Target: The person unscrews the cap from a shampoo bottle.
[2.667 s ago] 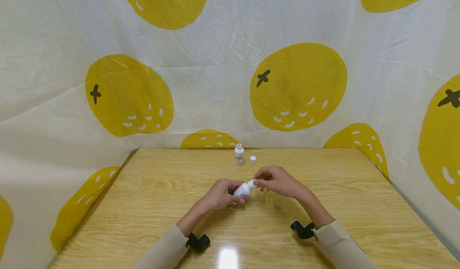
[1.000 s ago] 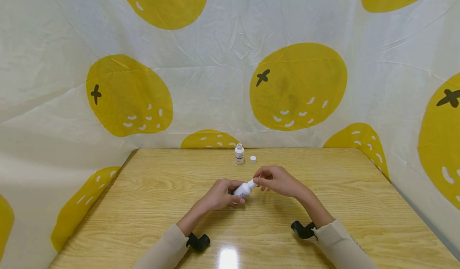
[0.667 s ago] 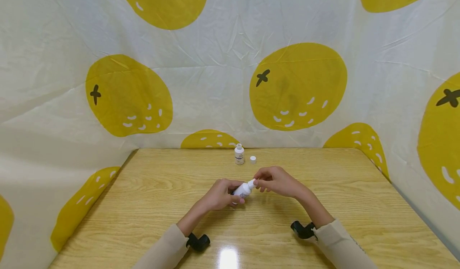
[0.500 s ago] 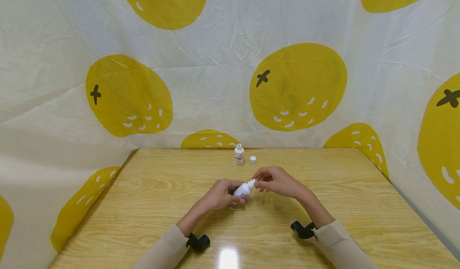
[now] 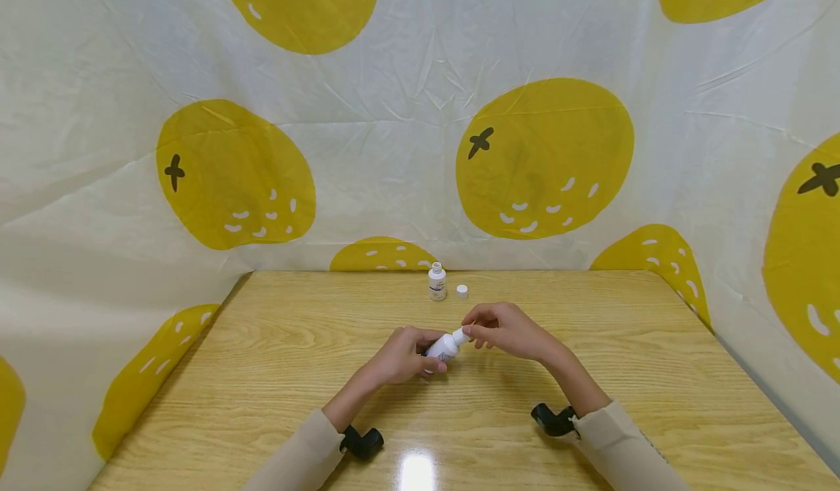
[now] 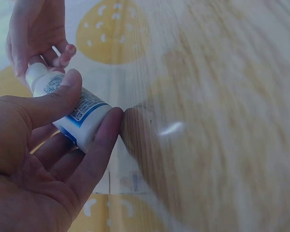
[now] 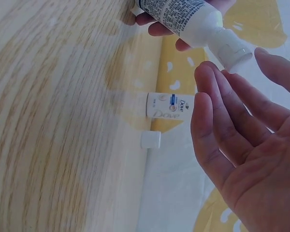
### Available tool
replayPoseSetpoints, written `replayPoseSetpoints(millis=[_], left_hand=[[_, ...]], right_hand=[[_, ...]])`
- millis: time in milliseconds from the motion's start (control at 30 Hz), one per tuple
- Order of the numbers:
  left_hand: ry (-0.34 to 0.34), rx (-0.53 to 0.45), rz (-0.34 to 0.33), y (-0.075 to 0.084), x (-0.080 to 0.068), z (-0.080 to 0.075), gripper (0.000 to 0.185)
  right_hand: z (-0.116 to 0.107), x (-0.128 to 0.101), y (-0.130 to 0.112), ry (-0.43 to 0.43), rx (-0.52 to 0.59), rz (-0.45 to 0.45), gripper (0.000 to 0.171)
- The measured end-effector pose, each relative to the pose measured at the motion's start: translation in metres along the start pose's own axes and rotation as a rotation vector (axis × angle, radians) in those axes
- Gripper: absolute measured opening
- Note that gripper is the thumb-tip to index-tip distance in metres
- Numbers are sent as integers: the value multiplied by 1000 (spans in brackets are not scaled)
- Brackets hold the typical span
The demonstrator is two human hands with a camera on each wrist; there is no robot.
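Note:
My left hand (image 5: 400,356) grips a small white bottle (image 6: 89,104) round its body, thumb along the printed label and fingers beneath. The bottle, with a blue band near its base, tilts up toward the right above the table. Its white cap (image 7: 228,50) sits at the neck. The thumb and index finger of my right hand (image 5: 505,330) are at the cap, one on each side; in the right wrist view a narrow gap shows by the thumb, and the other fingers are bent beside it. In the head view my right fingertips hide the cap's end.
Near the table's back edge stands a second white bottle (image 5: 437,284), upright with its neck uncovered; "Dove" is on its label. A loose white cap (image 5: 462,292) lies just right of it. The wooden table (image 5: 295,316) meets a fruit-patterned cloth (image 5: 394,163) at the back.
My right fingertips shift slightly back and forth at the cap. My left hand and the bottle stay in place, as do the standing bottle and the loose cap.

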State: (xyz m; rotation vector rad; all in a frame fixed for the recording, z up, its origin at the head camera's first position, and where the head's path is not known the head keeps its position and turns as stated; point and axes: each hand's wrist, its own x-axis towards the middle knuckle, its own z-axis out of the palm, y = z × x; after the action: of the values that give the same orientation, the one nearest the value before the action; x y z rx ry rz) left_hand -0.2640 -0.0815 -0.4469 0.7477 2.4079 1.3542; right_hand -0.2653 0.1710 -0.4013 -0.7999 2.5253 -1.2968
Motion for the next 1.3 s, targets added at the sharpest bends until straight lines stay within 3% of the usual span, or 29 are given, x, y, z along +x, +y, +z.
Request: replayPoseSetpoints(millis=[1300], left_hand=[[9, 24, -5, 4, -1, 0, 43]], right_hand=[[0, -1, 1, -30, 16, -17, 22]])
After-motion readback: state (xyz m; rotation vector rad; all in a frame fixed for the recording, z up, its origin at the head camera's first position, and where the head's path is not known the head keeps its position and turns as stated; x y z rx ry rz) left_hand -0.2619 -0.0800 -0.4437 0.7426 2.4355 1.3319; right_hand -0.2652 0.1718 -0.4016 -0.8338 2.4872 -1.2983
